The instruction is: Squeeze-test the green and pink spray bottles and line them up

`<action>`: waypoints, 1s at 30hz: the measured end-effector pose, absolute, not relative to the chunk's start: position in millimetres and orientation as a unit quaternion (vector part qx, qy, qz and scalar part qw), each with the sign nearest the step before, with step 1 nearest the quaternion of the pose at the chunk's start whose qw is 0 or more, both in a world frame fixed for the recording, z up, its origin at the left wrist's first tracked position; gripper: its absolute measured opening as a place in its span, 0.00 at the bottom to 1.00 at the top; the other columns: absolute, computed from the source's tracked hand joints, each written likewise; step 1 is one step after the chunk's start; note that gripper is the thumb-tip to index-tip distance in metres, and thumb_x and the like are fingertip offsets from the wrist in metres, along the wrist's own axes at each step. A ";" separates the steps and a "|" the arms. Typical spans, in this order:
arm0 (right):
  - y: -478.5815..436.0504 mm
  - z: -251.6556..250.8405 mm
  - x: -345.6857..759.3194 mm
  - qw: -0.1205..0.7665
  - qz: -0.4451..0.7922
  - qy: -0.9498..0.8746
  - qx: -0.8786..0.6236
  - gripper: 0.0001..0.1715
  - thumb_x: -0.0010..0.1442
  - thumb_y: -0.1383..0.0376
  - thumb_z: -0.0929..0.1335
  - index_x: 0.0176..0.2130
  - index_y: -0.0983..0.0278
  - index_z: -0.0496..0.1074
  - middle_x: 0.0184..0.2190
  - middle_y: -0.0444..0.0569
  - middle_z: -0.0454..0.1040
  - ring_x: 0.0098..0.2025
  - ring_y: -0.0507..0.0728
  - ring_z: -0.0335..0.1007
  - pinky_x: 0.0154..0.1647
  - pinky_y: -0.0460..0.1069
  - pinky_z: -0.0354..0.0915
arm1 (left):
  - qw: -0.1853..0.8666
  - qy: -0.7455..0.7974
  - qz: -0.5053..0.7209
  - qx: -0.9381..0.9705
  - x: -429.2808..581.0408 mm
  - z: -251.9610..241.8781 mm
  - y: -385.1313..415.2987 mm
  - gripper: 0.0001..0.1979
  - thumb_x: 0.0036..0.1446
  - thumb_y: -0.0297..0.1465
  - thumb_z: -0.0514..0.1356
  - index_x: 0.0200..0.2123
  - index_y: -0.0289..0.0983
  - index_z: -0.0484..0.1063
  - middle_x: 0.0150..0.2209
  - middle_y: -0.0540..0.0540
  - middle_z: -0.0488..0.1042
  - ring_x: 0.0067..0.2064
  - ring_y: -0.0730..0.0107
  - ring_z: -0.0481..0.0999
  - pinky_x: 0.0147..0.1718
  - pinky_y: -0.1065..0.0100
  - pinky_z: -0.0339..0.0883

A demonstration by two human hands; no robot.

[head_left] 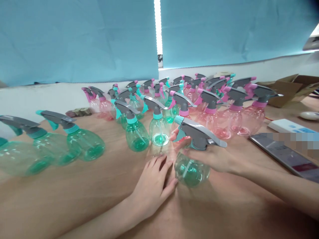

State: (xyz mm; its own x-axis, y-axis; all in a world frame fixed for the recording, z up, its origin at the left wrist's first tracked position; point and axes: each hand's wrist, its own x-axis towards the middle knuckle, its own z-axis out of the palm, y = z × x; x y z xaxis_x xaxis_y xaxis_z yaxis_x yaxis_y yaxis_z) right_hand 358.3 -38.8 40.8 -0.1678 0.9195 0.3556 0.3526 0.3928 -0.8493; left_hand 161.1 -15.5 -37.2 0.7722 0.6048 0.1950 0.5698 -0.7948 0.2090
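My right hand (211,155) is wrapped around the neck of a green spray bottle (190,174) with a grey head and teal trigger. The bottle is upright, its nozzle pointing left. Palm down, my left hand (155,181) rests on the table just left of that bottle, fingers stretched out and holding nothing. Beyond my hands stand two more green spray bottles (137,137), and behind them several with pink collars and triggers, such as a pink spray bottle (228,124).
Several green spray bottles (86,144) stand at the left. At the right lie a phone (281,154), a white box-shaped item (291,126) and a white mouse (309,115). Behind them is an open cardboard box (281,94). Blue curtains (79,39) hang at the back.
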 end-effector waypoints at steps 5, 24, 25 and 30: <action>-38.5 38.7 358.2 0.492 0.332 -0.664 -0.455 0.09 0.46 0.72 0.65 0.27 0.58 0.67 0.35 0.43 0.75 0.37 0.56 0.74 0.33 0.48 0.72 | 0.065 0.313 0.124 0.939 160.7 -39.0 -14.7 0.20 0.62 0.34 0.57 0.55 0.35 0.65 0.58 0.35 0.64 0.58 0.46 0.63 0.54 0.47 0.60; -37.3 30.9 362.0 0.477 0.301 -0.698 -0.442 0.15 0.47 0.72 0.64 0.33 0.55 0.73 0.25 0.41 0.73 0.33 0.56 0.73 0.37 0.50 0.71 | 0.071 0.313 0.137 0.937 159.3 -39.3 -15.1 0.22 0.63 0.35 0.56 0.59 0.36 0.61 0.58 0.36 0.64 0.59 0.47 0.62 0.54 0.48 0.60; -36.9 29.1 363.0 0.485 0.306 -0.697 -0.430 0.15 0.47 0.72 0.64 0.32 0.55 0.72 0.26 0.40 0.73 0.33 0.55 0.73 0.37 0.49 0.71 | 0.072 0.313 0.137 0.937 159.4 -39.4 -15.1 0.22 0.63 0.35 0.56 0.59 0.36 0.61 0.58 0.36 0.64 0.59 0.48 0.62 0.54 0.48 0.60; -35.5 23.8 365.3 0.489 0.321 -0.692 -0.423 0.12 0.49 0.73 0.65 0.32 0.58 0.71 0.29 0.39 0.74 0.29 0.52 0.70 0.33 0.47 0.70 | 0.073 0.311 0.138 0.937 160.3 -39.5 -14.4 0.23 0.63 0.36 0.56 0.59 0.36 0.60 0.58 0.36 0.65 0.58 0.48 0.62 0.54 0.48 0.60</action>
